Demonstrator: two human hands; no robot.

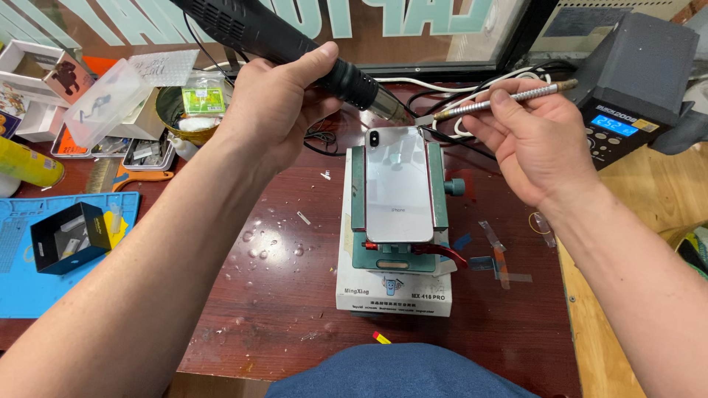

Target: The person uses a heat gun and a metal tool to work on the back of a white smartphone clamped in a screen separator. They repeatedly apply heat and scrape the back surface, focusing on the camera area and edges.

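Note:
A white smartphone (398, 184) lies back-up, clamped in a green holding fixture (442, 193) that stands on a white box (394, 291). My left hand (276, 110) grips a black hot-air gun (295, 46) whose metal nozzle points down at the phone's top edge by the camera. My right hand (535, 140) pinches a thin silver metal tool (498, 99) with its tip close to the phone's top right corner.
A grey hot-air station with a blue display (627, 96) stands at the back right. A blue work mat (44, 258) with a black box (70, 236) lies at the left, beside clear trays (110, 103) and a bowl (184, 118). Cables and tape scraps lie about the red-brown table (280, 295).

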